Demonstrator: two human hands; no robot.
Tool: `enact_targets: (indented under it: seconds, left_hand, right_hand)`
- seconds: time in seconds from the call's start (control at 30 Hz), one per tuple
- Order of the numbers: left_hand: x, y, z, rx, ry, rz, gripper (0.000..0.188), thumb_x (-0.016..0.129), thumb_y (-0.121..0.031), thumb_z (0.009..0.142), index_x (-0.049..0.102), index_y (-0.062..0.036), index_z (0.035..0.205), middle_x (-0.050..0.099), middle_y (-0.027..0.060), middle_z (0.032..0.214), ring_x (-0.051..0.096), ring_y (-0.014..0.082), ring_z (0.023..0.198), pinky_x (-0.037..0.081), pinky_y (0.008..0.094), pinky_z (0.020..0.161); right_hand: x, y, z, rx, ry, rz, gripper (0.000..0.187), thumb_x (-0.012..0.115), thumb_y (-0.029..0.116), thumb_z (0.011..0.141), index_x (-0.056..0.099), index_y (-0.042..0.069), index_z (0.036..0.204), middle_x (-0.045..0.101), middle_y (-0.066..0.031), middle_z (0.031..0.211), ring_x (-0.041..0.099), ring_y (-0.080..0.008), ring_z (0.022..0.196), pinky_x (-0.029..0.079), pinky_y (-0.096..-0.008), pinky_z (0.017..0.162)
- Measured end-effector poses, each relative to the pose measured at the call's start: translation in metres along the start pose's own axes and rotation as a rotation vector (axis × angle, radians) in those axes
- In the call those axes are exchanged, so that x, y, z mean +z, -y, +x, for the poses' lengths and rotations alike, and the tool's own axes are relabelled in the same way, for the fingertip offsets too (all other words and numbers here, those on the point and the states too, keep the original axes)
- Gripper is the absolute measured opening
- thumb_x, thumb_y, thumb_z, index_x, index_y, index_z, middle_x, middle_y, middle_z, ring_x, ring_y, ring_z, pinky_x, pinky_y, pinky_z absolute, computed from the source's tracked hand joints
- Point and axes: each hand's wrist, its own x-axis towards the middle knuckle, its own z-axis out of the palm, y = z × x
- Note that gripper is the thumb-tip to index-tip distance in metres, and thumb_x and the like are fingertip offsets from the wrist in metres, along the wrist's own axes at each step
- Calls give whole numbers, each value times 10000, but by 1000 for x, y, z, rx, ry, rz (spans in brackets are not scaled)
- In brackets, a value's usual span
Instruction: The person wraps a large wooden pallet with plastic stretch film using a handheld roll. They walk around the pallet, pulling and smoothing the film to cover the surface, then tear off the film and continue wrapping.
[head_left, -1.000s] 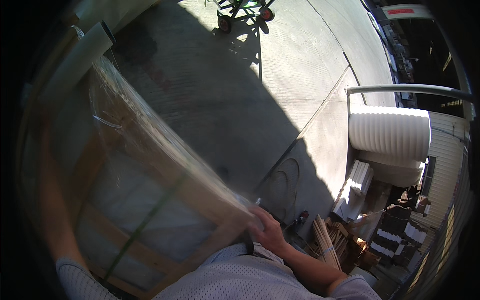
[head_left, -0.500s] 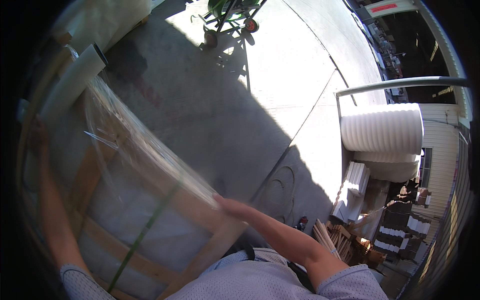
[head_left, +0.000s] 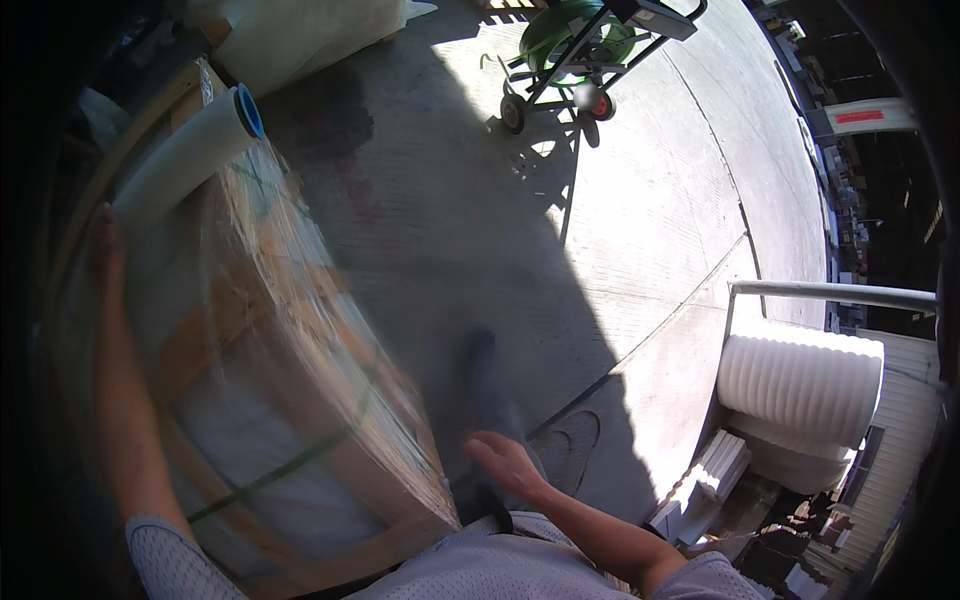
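Note:
A wooden crate (head_left: 345, 470) fills the left side, its slats framing pale sheeting, with clear stretch film (head_left: 300, 280) over its side and a green strap (head_left: 300, 458) around it. My left hand (head_left: 108, 245) is at the near end of a thick roll of stretch film (head_left: 185, 165), closed on it; some of its fingers are hidden. The roll lies slanted over the far part of the crate, its blue-rimmed core end pointing away. My right hand (head_left: 505, 465) is off the crate, to the right of its near corner, empty, with fingers stretched out.
A wheeled strapping cart (head_left: 590, 65) with a green reel stands on the concrete floor (head_left: 480, 260) ahead. To the right are a metal rail (head_left: 830, 290), large white foam rolls (head_left: 800, 385) and stacked white blocks (head_left: 705, 485). A pale wrapped bulk (head_left: 300, 35) sits beyond the crate.
My right hand has let go of the film at the crate's edge and moved down and right. The view has shifted, bringing more of the crate's side and the cart into sight.

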Motion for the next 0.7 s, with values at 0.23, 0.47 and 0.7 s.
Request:
enact_targets:
  seconds: [0.23,0.47,0.7]
  left_hand:
    - [-3,9,5,-282,213,129,595,226,-486,1005,527,-57,1289,569,185,1280,539,405,1168,457,491,951]
    - [-14,-12,-36,-144,-4,205,410,291,-277,1034,556,-22,1215,603,215,1170,582,376,1084,487,458,915]
    - [-17,-26,-45,-222,-73,201,383,332,-261,1021,565,-25,1212,594,179,1227,530,354,1182,445,446,968]
  right_hand:
    - [-150,-66,95,-19,119,-125,443,544,336,954,612,-64,1132,685,-135,1024,665,-219,938,514,-336,861]
    - [-249,-67,161,282,54,110,386,567,321,950,632,-46,1047,694,-132,939,684,-209,846,552,-323,761]
    - [-245,20,230,183,157,150,361,582,341,945,647,-3,1035,694,-121,942,685,-206,847,558,-324,732]
